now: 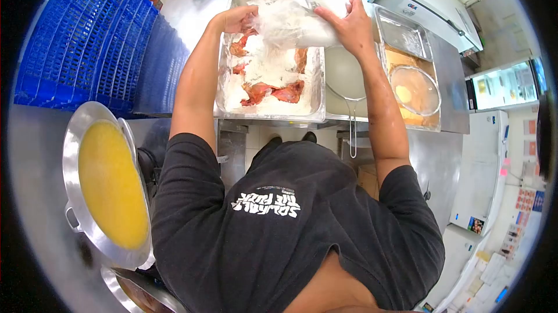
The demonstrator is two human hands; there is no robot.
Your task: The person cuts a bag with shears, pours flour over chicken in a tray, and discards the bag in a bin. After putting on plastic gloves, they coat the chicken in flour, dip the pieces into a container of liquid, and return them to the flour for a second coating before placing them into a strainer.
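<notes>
Held tilted over the near-left part of the counter's metal tray [319,95]: a clear plastic bag [296,25] with white powder inside, low above the powder [270,72] in the tray. Grasped at its upper right end by the right hand [350,25], with thumb and fingers closed on the plastic. At the opposite end, left hand [239,19] with fingers curled, right by a reddish piece; cannot tell whether gripping bag, piece or both. Below the bag, spread in the powder: reddish meat pieces [289,91], partly coated white.

Just right of the tray, a container of pale liquid [343,72], with a long wire handle [352,133] hanging over the counter's front edge. Farther right, a tray of orange liquid [398,60] with a round strainer [415,91] over it. To the left, blue crates [75,40]; nearer the body, a wide metal pan [71,167] holding yellow liquid [110,185]. All around the trays, steel counter [185,11].
</notes>
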